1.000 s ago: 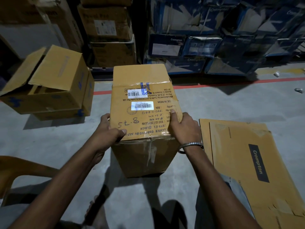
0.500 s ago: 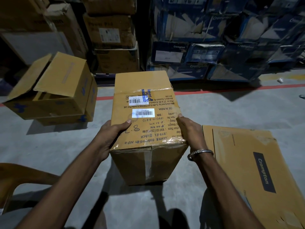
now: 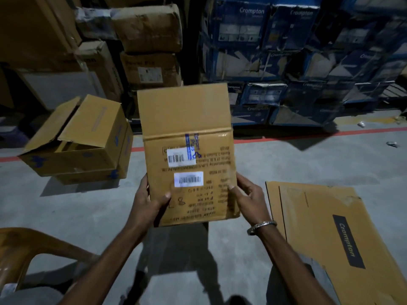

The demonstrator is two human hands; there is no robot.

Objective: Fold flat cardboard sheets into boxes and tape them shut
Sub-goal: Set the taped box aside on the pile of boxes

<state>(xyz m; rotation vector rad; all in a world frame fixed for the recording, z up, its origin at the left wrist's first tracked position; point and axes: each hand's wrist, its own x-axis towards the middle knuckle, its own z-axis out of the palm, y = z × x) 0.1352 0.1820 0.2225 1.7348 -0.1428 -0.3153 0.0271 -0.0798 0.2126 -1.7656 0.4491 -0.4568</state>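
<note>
- Where the two forearms reach in from the bottom edge, the left hand (image 3: 147, 202) grips the lower left edge of the brown box (image 3: 187, 150): its thumb lies flat across the printed face, and its other fingers are hidden behind the box.
- The right hand (image 3: 246, 198) holds the lower right edge of the same box, thumb tip pressed on the face near the edge, the other fingers loosely curled along the side; a metal bangle (image 3: 261, 226) sits on that wrist.
- The box is held off the floor (image 3: 77, 216) between the two hands, its printed face turned toward the camera.
- Its long axis runs from the hands away and upward, the near short edge just below the thumbs, the far flap (image 3: 182, 111) pointing toward the stacks.
- The print on the face reads upside down; two white barcode labels (image 3: 188, 179) lie just beyond the thumbs.
- To the right of the right-hand fingers, a flat cardboard sheet (image 3: 330, 227) marked Crompton lies on the floor, apart from the box.
- Near the left forearm, at the lower left, shows part of an orange plastic chair (image 3: 24, 245).
- Beyond and left of the left-hand fingers stands an open brown carton (image 3: 88, 142) with raised flaps, on top of another carton.
- A red line (image 3: 319, 135) crosses the floor past that.
- Farthest off stand stacked brown cartons (image 3: 149, 45) on the left and blue Crompton boxes (image 3: 286, 51) on the right.
</note>
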